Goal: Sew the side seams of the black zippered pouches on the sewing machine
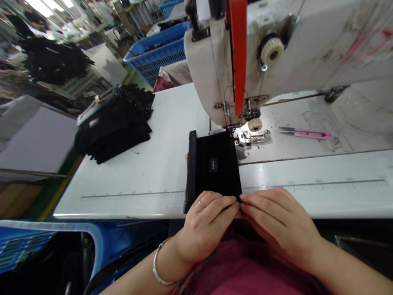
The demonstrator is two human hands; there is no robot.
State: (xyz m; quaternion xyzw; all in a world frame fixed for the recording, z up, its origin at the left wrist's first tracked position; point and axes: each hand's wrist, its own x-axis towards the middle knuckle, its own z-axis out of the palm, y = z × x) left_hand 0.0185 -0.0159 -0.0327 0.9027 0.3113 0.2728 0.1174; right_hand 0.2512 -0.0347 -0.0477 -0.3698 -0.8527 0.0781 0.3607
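Note:
A flat black fabric bag piece (222, 180) with a small label and a stiff black edge strip on its left lies on the white table. Its far right corner sits under the needle area of the sewing machine (245, 129). My left hand (208, 221), with a ring and a bangle, pinches the piece's near edge by the right corner. From the right, my right hand (276, 217) closes its fingertips on that same corner. The fingertips of both hands nearly meet there. A little gold-coloured metal shows along the strip's left side.
Pink thread snips (310, 133) lie on the machine bed at right. A stack of black pieces (116, 123) rests on the table's left part. Blue baskets stand behind the table (159, 53) and below its front edge (101, 246). A ruler scale (132, 194) runs along the front.

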